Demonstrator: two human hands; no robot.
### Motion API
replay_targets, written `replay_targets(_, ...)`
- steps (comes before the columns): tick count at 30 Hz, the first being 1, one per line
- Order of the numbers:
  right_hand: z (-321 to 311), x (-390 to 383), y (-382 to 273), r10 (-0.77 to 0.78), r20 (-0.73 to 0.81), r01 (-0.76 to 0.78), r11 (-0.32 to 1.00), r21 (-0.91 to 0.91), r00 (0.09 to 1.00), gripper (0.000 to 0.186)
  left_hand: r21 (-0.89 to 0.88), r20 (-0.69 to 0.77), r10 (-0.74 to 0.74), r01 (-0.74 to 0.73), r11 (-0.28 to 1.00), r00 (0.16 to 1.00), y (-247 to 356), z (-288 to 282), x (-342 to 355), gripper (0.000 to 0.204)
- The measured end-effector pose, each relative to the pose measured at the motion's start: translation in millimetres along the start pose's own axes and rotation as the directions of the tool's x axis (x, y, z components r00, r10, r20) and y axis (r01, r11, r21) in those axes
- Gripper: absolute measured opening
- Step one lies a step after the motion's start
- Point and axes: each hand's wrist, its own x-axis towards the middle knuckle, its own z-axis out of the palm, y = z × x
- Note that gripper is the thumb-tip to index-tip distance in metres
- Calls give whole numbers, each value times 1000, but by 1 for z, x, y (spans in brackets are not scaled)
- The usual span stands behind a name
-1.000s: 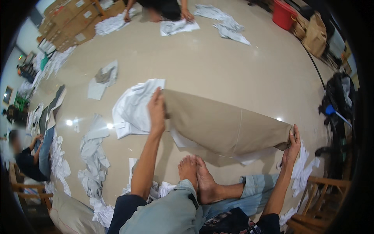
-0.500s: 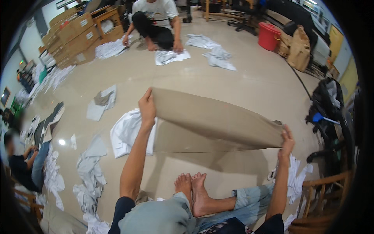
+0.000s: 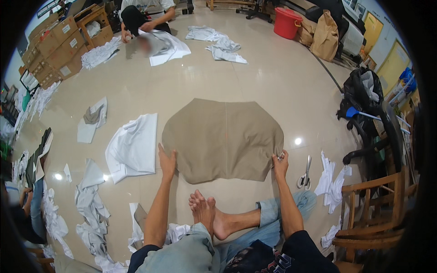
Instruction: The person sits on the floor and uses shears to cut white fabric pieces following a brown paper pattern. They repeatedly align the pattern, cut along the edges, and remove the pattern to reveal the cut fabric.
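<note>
A beige fabric piece [image 3: 207,139] with a pale line down its middle lies spread on the floor in front of my bare feet, somewhat rumpled at its lower right. My left hand [image 3: 166,161] touches its left edge, thumb and fingers apart. At the right edge, my right hand [image 3: 280,161] pinches the cloth with curled fingers. Folded white fabric [image 3: 129,145] lies just left of the beige piece. Scissors with white handles [image 3: 306,175] rest on the floor to the right of my right hand.
Cloth scraps [image 3: 91,204] flank me. A wooden chair [image 3: 373,214] and black bag [image 3: 362,88] stand right; cardboard boxes [image 3: 59,43], a red bucket [image 3: 284,25] and paper sacks [image 3: 323,38] behind. Co-workers sit opposite [image 3: 145,22] and at left [image 3: 22,214].
The beige fabric, held stretched as a long folded strip, is now lowered and spread flat. Both hands moved closer together; my left fingers have loosened. The co-worker opposite has bent over white cloth.
</note>
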Motion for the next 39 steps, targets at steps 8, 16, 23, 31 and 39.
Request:
replay_targets(8,-24,-58,2,-80,132,102,979,-174,988,39,204,162,-47,13,979,986,27,-15,-76,68)
replay_targets(16,-36,-49,-13,79,263,-178,909,378,962,23,39,158,-143,138,990,977,31,-18,-74,50)
replay_targets(23,-62,-57,-29,-634,350,713,678,-179,690,28,107,404,404,-481,870,821,46,-56,-94,34)
replay_targets(31,-56,-47,-16,-623,670,896,415,-155,404,14,124,542,644,-810,574,540,-38,-46,-49,26)
replay_targets(39,-93,-65,-42,-468,387,508,861,-2,795,12,-97,309,565,-565,819,765,39,-69,-73,26)
